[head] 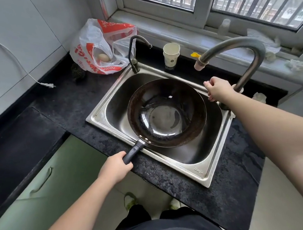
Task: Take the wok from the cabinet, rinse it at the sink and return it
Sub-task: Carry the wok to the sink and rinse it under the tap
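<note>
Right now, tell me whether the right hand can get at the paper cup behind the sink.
Probably yes: the right hand hovers by the big faucet, and the paper cup stands beyond it with nothing between.

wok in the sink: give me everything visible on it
The wok is round, deep and dark, apparently seasoned metal, with a brownish band below the rim and a shinier, reflective bottom. It has one straight black handle with a metal collar at the bowl. It sits open side up in the steel sink, the handle reaching out over the near-left rim. The left hand grips the handle end. No water stream is visible.
</note>
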`<action>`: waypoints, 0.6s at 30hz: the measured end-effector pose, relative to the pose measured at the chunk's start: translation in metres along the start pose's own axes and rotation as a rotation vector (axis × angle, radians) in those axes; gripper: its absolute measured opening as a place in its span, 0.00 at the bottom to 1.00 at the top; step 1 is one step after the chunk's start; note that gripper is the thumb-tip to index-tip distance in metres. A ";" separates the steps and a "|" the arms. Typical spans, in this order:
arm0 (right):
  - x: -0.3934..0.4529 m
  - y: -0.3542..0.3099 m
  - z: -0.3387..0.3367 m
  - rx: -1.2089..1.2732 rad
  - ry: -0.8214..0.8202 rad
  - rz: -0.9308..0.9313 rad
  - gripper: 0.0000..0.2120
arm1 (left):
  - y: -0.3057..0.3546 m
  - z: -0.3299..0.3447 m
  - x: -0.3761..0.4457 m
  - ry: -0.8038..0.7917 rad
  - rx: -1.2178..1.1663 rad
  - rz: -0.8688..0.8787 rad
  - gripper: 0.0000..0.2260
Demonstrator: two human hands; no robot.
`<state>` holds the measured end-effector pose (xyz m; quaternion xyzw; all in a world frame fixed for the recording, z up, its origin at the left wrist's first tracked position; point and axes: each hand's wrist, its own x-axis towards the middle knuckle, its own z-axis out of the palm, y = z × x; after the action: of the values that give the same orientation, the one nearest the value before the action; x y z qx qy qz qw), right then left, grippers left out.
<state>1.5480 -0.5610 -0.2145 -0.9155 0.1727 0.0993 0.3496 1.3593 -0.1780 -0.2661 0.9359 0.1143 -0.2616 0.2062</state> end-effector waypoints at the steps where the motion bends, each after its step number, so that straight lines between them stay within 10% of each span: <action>1: 0.000 0.000 0.000 0.002 0.002 0.000 0.16 | 0.000 0.000 0.000 0.001 0.005 -0.005 0.06; 18: 0.001 0.002 0.004 0.028 0.065 0.011 0.13 | -0.006 0.001 0.002 -0.008 -0.038 0.035 0.11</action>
<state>1.5478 -0.5598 -0.2193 -0.9122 0.1904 0.0690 0.3561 1.3589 -0.1729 -0.2699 0.9326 0.1019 -0.2595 0.2291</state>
